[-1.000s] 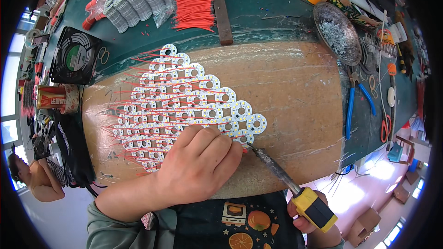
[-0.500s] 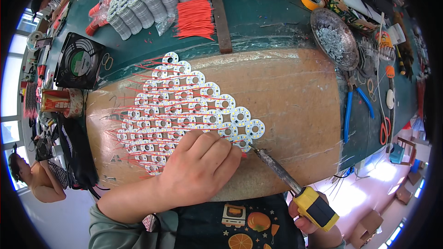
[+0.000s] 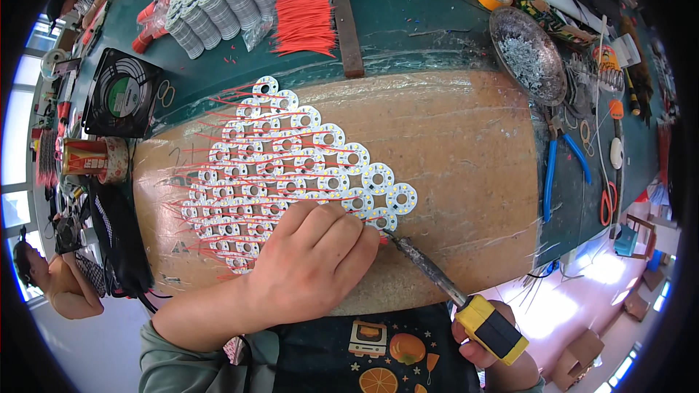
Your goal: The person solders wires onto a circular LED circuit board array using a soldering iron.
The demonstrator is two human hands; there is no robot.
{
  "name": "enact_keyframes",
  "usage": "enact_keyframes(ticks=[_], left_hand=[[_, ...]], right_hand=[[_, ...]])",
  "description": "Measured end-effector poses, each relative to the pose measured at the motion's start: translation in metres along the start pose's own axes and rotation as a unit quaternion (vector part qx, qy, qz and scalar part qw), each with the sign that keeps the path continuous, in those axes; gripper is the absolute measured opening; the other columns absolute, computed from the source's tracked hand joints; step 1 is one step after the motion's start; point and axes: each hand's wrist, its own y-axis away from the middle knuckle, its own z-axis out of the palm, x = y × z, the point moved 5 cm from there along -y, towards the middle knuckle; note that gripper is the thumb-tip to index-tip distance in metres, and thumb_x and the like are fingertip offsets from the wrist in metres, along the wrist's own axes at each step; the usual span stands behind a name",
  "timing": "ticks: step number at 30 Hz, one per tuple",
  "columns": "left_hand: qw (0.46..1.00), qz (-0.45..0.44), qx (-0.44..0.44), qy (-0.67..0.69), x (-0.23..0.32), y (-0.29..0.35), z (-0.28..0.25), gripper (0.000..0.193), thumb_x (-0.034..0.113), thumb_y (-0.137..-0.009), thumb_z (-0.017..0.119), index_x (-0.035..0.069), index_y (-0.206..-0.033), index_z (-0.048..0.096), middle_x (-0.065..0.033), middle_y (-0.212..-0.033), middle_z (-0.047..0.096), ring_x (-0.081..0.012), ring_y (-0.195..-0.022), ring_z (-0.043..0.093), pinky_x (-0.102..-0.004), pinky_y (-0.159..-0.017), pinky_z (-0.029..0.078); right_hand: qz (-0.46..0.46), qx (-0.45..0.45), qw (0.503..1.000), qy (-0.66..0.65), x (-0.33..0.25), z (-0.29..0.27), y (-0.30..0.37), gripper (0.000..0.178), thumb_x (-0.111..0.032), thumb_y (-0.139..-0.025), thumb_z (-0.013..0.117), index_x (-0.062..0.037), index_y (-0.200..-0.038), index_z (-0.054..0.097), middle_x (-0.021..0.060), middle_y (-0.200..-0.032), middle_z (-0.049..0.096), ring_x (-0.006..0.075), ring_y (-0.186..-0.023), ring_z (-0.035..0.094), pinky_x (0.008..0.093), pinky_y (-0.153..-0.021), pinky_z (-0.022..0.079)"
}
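Rows of round white LED boards (image 3: 353, 159), each with a centre hole, lie joined in a slanted block, with thin red wires running off to the left. Over the block's near edge, my left hand (image 3: 313, 260) is closed in a pinch on a red wire (image 3: 384, 240); a bit of it shows past the fingers, while the fingertips are hidden. My right hand (image 3: 473, 343) grips the yellow-and-black handle of a soldering iron (image 3: 437, 275). The iron's dark tip touches or nearly touches the lower edge of the nearest board on the right.
A brown work board (image 3: 466, 175) lies under the LED boards. Beyond are stacked LED boards (image 3: 218, 4), a red wire bundle (image 3: 304, 23) and a metal bar (image 3: 344, 22). A fan (image 3: 120, 93) stands left; a metal dish (image 3: 528, 54), blue-handled pliers (image 3: 550, 175) and scissors (image 3: 608, 204) lie right.
The soldering iron's tip has shifted slightly left and down along the board's edge. My left hand stays closed at nearly the same place; the whole view has shifted a little.
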Motion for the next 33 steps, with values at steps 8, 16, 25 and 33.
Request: enact_keyframes(ticks=[8,16,25,33], left_hand=[[1.0,-0.001,0.01,0.013,0.0,-0.001,0.0,0.035,0.013,-0.073,0.074,0.0,-0.105,0.07,-0.0076,-0.096,0.063,-0.0244,-0.088,0.062,-0.0376,-0.075,0.05],[1.0,0.0,0.005,0.008,0.0,-0.003,0.0,0.035,0.014,-0.073,0.076,0.001,-0.105,0.07,-0.007,-0.095,0.062,-0.0241,-0.087,0.062,-0.0376,-0.075,0.05],[0.995,-0.048,0.037,0.073,-0.01,-0.011,-0.021,0.029,0.007,-0.071,0.079,0.007,-0.1,0.073,-0.0034,-0.088,0.064,-0.0226,-0.079,0.063,-0.0372,-0.07,0.049],[0.995,-0.055,0.081,0.014,-0.036,-0.023,-0.019,0.026,0.005,-0.073,0.083,0.008,-0.098,0.074,-0.0025,-0.083,0.065,-0.0216,-0.075,0.065,-0.0362,-0.069,0.049]], right_hand=[[0.002,0.008,0.999,0.037,-0.003,0.0,0.002,0.041,-0.042,-0.085,0.081,-0.0042,-0.088,0.065,0.0,-0.071,0.062,0.0132,-0.061,0.06,0.0266,-0.057,0.044],[-0.02,-0.011,0.999,0.048,0.007,-0.011,0.009,0.04,-0.037,-0.079,0.084,-0.0024,-0.09,0.066,0.0043,-0.071,0.064,0.0176,-0.059,0.062,0.0293,-0.054,0.045],[-0.032,0.038,0.998,-0.035,-0.021,-0.011,-0.01,0.04,-0.033,-0.078,0.088,-0.0028,-0.096,0.069,0.0055,-0.081,0.066,0.0213,-0.068,0.066,0.0294,-0.061,0.051],[-0.048,-0.022,0.998,0.04,-0.023,-0.007,-0.025,0.044,-0.032,-0.079,0.088,-0.0038,-0.106,0.068,0.0073,-0.082,0.068,0.0267,-0.067,0.068,0.0333,-0.06,0.052]])
